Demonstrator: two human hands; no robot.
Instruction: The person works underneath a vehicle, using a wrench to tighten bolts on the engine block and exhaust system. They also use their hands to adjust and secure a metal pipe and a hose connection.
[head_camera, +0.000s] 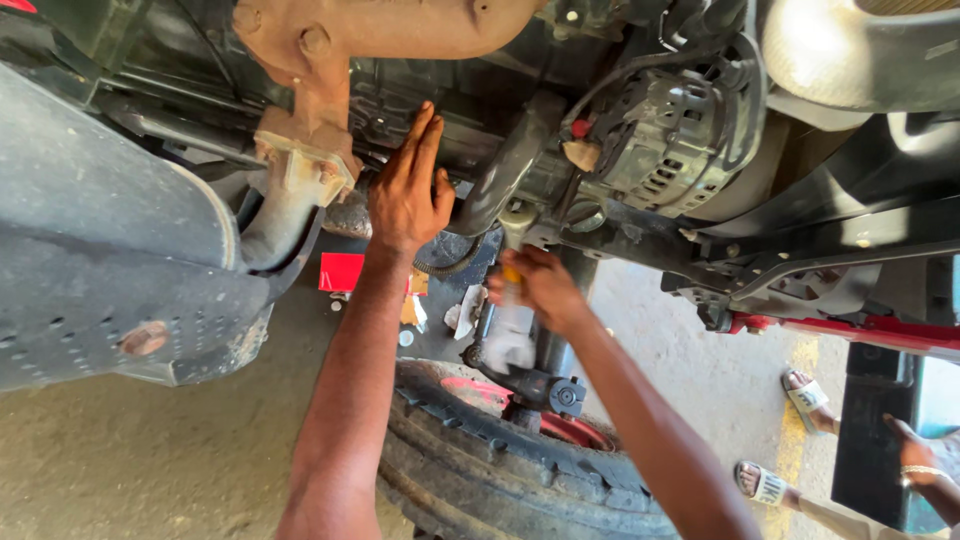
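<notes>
Reaching up beneath a vehicle's underside, a person's left hand (408, 185) presses flat and open, fingers together and extended, against the dark engine housing (420, 110) just right of a rusty exhaust pipe (310, 130) with its bolted flange. The right hand (540, 285) is closed around a pale-handled tool (512, 300) with a yellow band, held roughly upright, its top end meeting a fitting just under the grey hose (510, 165) that curves down beside the alternator (670, 130). The tool sits at the middle of the underbody, directly below the hose and left of the alternator; its lower end is blurred and hard to make out. Below both forearms lies a worn tyre (480, 470) on a red wheel, resting on the dusty concrete floor (150, 470). A red box (342, 272) and scraps of paper lie on the floor beyond the left wrist. At the lower right edge of the floor, another person's feet in pale sandals (790, 440) stand beside a yellow painted line, with that person's hand (915, 455) near a dark panel. A grey perforated shield (120, 290) fills the left side.
</notes>
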